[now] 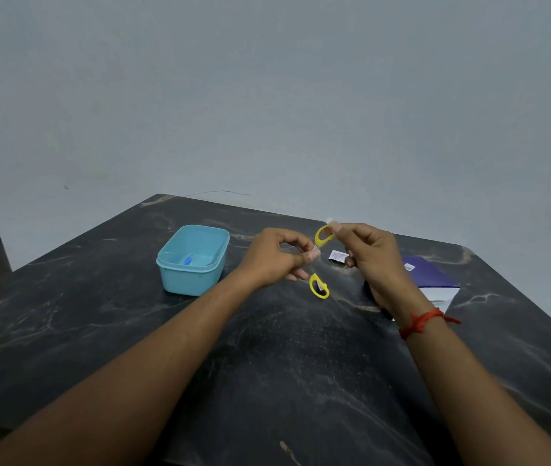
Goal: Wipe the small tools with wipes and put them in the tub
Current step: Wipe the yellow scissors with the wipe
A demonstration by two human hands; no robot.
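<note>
Scissors, yellow-handled, spread open for blade access: left hand fingers pinch middle; right hand fingers pinch white wipe against upper loop. Tub left of fingers, within reach.

Nothing readable here tbh. The small white packet on the table has some printing on it, and the blue box carries a little white label, but both are way too blurry to make out.
</note>
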